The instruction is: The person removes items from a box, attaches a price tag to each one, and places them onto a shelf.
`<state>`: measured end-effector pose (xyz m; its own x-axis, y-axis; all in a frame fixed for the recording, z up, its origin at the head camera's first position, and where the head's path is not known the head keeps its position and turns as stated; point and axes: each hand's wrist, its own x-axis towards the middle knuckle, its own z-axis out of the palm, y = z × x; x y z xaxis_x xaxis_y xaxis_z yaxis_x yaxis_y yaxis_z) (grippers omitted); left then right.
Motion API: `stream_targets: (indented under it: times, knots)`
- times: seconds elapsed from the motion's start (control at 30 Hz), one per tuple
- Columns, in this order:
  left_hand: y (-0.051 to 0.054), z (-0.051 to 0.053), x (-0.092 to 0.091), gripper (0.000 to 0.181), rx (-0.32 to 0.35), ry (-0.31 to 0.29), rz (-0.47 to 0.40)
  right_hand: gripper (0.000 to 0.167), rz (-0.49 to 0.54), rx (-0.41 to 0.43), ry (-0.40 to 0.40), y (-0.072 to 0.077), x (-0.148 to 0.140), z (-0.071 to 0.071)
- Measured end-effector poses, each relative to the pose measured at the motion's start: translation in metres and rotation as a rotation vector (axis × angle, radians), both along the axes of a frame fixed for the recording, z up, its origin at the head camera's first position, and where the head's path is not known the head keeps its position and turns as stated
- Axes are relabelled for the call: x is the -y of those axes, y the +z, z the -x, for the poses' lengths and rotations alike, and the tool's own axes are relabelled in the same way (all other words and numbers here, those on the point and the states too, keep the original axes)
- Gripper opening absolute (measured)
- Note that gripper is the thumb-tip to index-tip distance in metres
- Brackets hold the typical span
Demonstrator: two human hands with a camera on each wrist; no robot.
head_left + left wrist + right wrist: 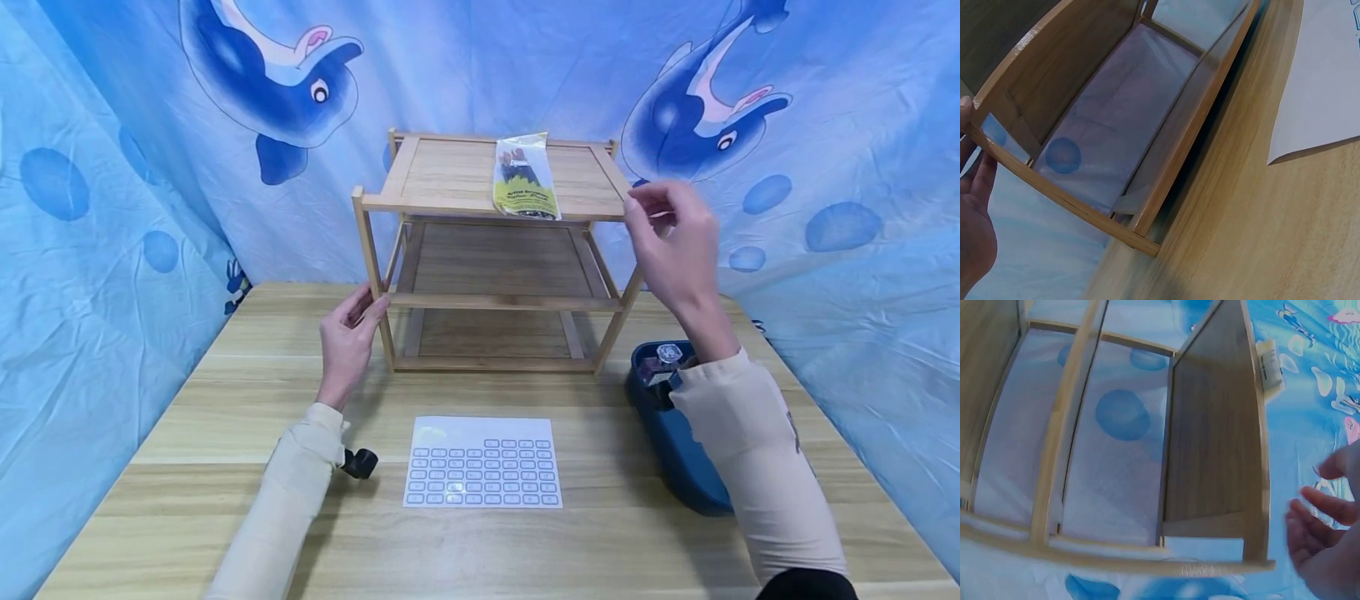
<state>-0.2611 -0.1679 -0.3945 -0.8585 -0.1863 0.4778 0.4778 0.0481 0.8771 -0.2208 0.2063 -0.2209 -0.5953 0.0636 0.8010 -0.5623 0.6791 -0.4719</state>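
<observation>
Pinching the left front post (369, 246) of the wooden rack (442, 171), the left hand (349, 343) is holding on, while the right hand (675, 243) is hovering just beside the top right corner, fingers (1327, 504) and thumb apart. Nearest, a printed sheet (446, 432) is lying on the table (480, 550); behind it the rack is standing, bearing a packet (525, 182), a dolphin curtain (465, 67) hanging beyond.

Light-brown, three-tier wooden shelf rack (495, 260): standing upright on the pale wood-grain table (480, 550), flat panels fitted.
</observation>
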Motion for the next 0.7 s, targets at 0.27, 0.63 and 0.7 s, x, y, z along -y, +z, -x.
stream_targets:
  times: [0.27,0.63,0.7]
  knots:
    - [0.005,-0.005,0.0,0.047,0.024,0.005,0.021,0.019,-0.015,-0.084,0.009,-0.016,-0.021,-0.018]
    - [-0.004,-0.016,-0.009,0.024,-0.076,0.191,-0.03,0.024,0.003,0.054,-0.068,-0.061,-0.06,-0.05]
    - [-0.006,-0.021,-0.012,0.018,-0.098,0.207,-0.016,0.026,0.006,0.085,-0.096,-0.068,-0.067,-0.055]
